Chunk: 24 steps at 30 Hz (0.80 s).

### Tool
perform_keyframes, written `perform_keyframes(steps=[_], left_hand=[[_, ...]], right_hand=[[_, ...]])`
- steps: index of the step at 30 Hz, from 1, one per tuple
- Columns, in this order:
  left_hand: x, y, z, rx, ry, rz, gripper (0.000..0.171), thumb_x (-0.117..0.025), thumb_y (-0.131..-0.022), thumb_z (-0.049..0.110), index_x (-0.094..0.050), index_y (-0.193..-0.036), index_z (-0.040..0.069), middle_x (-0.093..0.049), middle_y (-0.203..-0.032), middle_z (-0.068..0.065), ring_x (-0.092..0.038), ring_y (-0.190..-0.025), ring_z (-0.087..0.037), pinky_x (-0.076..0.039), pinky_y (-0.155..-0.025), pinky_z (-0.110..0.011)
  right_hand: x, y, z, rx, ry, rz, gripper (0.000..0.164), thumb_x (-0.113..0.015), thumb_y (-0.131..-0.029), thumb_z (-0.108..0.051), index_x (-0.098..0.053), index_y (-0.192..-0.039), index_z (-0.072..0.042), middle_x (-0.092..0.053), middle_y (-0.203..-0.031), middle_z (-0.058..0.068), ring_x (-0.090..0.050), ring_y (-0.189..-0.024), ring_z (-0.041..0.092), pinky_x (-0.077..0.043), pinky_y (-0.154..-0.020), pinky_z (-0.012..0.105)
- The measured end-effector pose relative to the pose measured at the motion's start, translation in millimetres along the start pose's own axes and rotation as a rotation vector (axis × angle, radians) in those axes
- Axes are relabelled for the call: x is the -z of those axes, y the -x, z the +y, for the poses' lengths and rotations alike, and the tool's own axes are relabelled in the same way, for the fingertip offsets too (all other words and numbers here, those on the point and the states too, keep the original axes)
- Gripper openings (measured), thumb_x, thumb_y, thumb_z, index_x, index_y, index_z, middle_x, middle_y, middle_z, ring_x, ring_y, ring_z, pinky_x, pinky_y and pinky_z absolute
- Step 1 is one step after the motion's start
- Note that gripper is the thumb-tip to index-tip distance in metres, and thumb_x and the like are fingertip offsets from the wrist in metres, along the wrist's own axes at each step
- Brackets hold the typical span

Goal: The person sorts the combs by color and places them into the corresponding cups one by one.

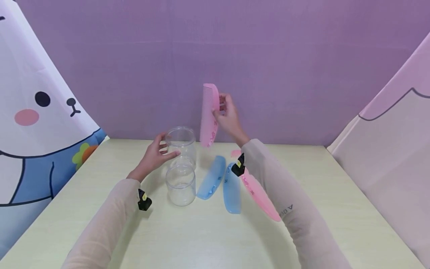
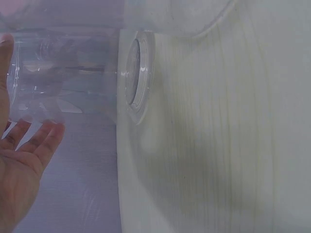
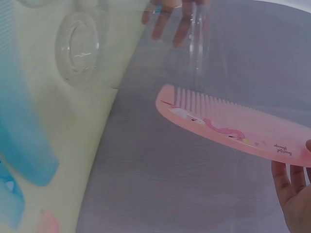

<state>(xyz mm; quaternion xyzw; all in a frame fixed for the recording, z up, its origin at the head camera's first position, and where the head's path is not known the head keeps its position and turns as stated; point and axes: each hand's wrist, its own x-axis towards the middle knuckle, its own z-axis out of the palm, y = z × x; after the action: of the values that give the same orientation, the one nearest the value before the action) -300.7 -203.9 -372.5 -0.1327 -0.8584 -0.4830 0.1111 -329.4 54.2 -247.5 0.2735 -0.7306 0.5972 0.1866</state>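
Observation:
My right hand (image 1: 230,116) pinches a pink comb (image 1: 209,117) between thumb and fingers, holding it upright in the air above the table's far edge. Its teeth face left, and the right wrist view shows a printed decoration along the pink comb (image 3: 218,127). At the back of the table, my left hand (image 1: 152,154) grips a clear jar (image 1: 189,145) from the left side, with the thumb in front. In the left wrist view, the fingers of my left hand (image 2: 29,160) curl round the clear jar (image 2: 73,77). The raised comb is just right of the jar's mouth.
A second clear jar (image 1: 180,188) stands in front of the held one. Two blue combs, one left (image 1: 211,179) and one right (image 1: 232,194), lie to its right. Another pink comb (image 1: 262,196) lies partly under my right forearm. A purple backdrop (image 1: 285,74) rises behind the table.

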Motion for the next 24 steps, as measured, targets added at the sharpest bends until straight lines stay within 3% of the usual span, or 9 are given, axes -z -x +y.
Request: perform_keyframes(steps=[2,4,7,9,15,24], left_hand=[[0.1,1.0,1.5,-0.005,-0.007,0.001,0.088,-0.074,-0.076,0.029,-0.020,-0.142,0.007,-0.037,-0.136,-0.020,-0.044,-0.121,-0.045,-0.045,-0.096,-0.047],[1.3,5.0,12.6,0.003,-0.004,-0.003,0.085,-0.073,-0.078,0.024,-0.020,-0.141,0.004,-0.036,-0.136,-0.022,-0.043,-0.120,-0.046,-0.045,-0.096,-0.049],[3.1,10.3,28.3,0.007,0.000,-0.011,0.081,-0.071,-0.079,0.017,-0.020,-0.140,-0.001,-0.035,-0.135,-0.026,-0.043,-0.120,-0.048,-0.044,-0.096,-0.052],[3.2,10.4,30.6,0.016,0.012,-0.016,0.081,-0.071,-0.079,0.013,-0.019,-0.140,-0.002,-0.034,-0.136,-0.027,-0.042,-0.121,-0.049,-0.043,-0.097,-0.053],[0.5,-0.2,4.1,0.009,0.005,-0.012,0.087,-0.073,-0.077,0.026,-0.019,-0.142,0.007,-0.035,-0.138,-0.020,-0.043,-0.121,-0.045,-0.045,-0.096,-0.049],[0.9,1.1,2.6,0.019,-0.021,-0.006,0.091,-0.074,-0.075,0.035,-0.019,-0.142,0.008,-0.035,-0.138,-0.019,-0.044,-0.121,-0.042,-0.046,-0.096,-0.048]], right_hand=[[-0.6,1.6,-12.5,0.023,-0.011,0.015,0.039,-0.051,-0.084,0.011,-0.040,-0.121,0.007,-0.050,-0.109,0.025,-0.051,-0.091,0.034,-0.050,-0.076,0.036],[-1.4,3.0,-24.5,0.043,-0.007,0.039,0.038,-0.050,-0.084,0.010,-0.039,-0.121,0.008,-0.049,-0.110,0.025,-0.051,-0.092,0.034,-0.051,-0.076,0.033],[-3.1,0.2,-32.6,0.056,-0.029,0.076,0.037,-0.051,-0.085,0.009,-0.039,-0.120,0.007,-0.050,-0.111,0.024,-0.052,-0.092,0.033,-0.050,-0.075,0.028],[-4.8,-3.0,-35.5,0.069,-0.039,0.099,0.037,-0.051,-0.084,0.010,-0.039,-0.119,0.007,-0.050,-0.110,0.025,-0.052,-0.091,0.033,-0.051,-0.074,0.027],[-12.2,-9.8,-38.3,0.104,-0.054,0.114,0.037,-0.052,-0.084,0.012,-0.039,-0.118,0.009,-0.051,-0.107,0.027,-0.054,-0.089,0.032,-0.051,-0.072,0.028],[-28.8,-11.3,-30.7,0.054,-0.105,0.069,0.037,-0.052,-0.084,0.012,-0.037,-0.118,0.006,-0.052,-0.108,0.024,-0.054,-0.088,0.027,-0.054,-0.071,0.027]])
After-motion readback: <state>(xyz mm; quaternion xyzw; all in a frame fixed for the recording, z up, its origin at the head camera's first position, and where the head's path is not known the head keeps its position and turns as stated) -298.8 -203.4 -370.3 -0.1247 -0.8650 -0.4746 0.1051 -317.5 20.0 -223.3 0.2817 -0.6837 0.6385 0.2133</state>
